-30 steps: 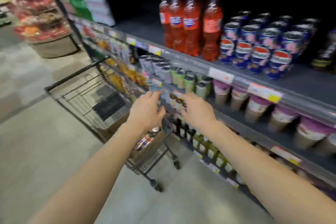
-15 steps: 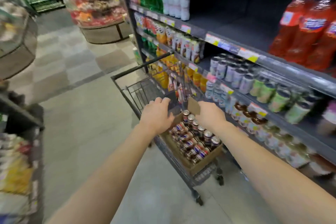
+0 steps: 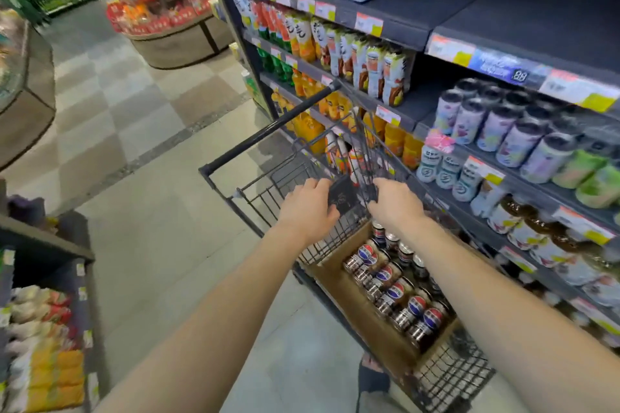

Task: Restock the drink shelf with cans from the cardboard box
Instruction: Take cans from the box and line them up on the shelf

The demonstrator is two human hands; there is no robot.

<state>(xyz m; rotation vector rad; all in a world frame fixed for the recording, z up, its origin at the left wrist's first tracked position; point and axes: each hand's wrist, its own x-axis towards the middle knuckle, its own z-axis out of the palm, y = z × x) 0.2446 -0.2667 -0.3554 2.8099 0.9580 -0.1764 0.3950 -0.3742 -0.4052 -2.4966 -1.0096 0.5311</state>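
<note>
A brown cardboard box [image 3: 339, 285] sits in the basket of a dark wire shopping cart [image 3: 268, 139]. It holds several blue, red and white cans [image 3: 396, 292] lying on their sides. My left hand [image 3: 307, 209] is above the box's far end, fingers and thumb closed around the cart's dark seat flap [image 3: 342, 196]. My right hand [image 3: 397, 208] is beside it, fingers curled over the wire grille [image 3: 365, 174]. The drink shelf [image 3: 385, 26] runs along the right, with a bare dark stretch at the top right.
Rows of capped bottles [image 3: 523, 141] and juice cartons [image 3: 369, 67] fill the lower shelves close to the cart's right side. A round display stand [image 3: 174, 40] stands down the aisle. A low snack rack [image 3: 43, 312] is at my left. My sandalled foot [image 3: 372, 375] is by the cart.
The view has swung left and down, from the shelf to the cart. Both hands moved from in front of the shelf to over the box, then onto the cart's flap and grille.
</note>
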